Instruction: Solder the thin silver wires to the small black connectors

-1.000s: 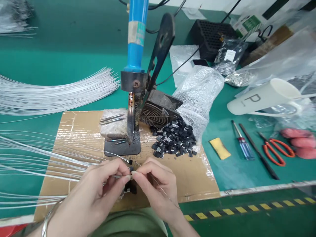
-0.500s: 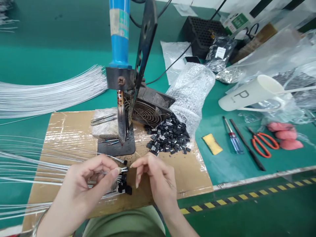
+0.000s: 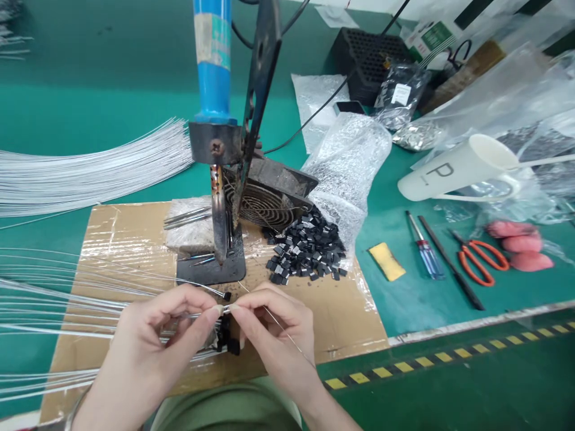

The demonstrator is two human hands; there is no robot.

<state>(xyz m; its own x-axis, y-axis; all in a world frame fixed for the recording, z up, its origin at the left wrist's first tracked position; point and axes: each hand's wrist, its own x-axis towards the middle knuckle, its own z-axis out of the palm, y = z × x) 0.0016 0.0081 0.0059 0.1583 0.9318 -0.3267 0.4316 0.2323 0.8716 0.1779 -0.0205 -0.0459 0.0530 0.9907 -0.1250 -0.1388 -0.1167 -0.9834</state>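
Note:
My left hand (image 3: 166, 335) pinches a thin wire end over the cardboard (image 3: 336, 323). Thumb and forefinger of my right hand (image 3: 274, 329) close on the small connector at that wire's tip, almost touching the left fingertips. A thin strand (image 3: 283, 329) runs across my right hand. Black connectors on wire ends (image 3: 232, 346) lie just below the fingertips, partly hidden, and another capped wire end (image 3: 227, 296) is just above. The blue-handled soldering iron (image 3: 213, 78) stands clamped with its tip down, above my hands.
Loose black connectors (image 3: 309, 248) are heaped beside a fan (image 3: 265, 203). White wires (image 3: 90, 176) lie at the left. A yellow sponge (image 3: 387, 261), screwdriver (image 3: 429, 257), orange-handled pliers (image 3: 478, 263) and white cup (image 3: 458, 167) are at the right.
My right hand has moved left and closed on the small connector at my left fingertips. A thin strand now shows across my right hand.

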